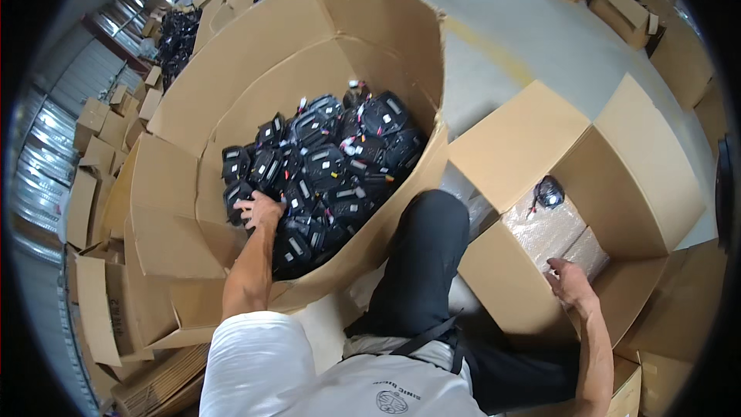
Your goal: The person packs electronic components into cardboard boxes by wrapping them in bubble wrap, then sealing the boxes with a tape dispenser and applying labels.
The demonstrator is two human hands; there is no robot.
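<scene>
White-sleeved and reaching into frame centre-left, the person's left hand (258, 210) closes its fingers over one of the black plastic devices with white labels (324, 166) heaped in the large round-walled brown cardboard bin (231, 54). At lower right, the right hand (569, 278) rests, holding nothing, fingers curled over the rim of a smaller open cardboard box (656, 185) lined with clear bubble wrap (544, 235), where a single black device (549, 193) lies.
</scene>
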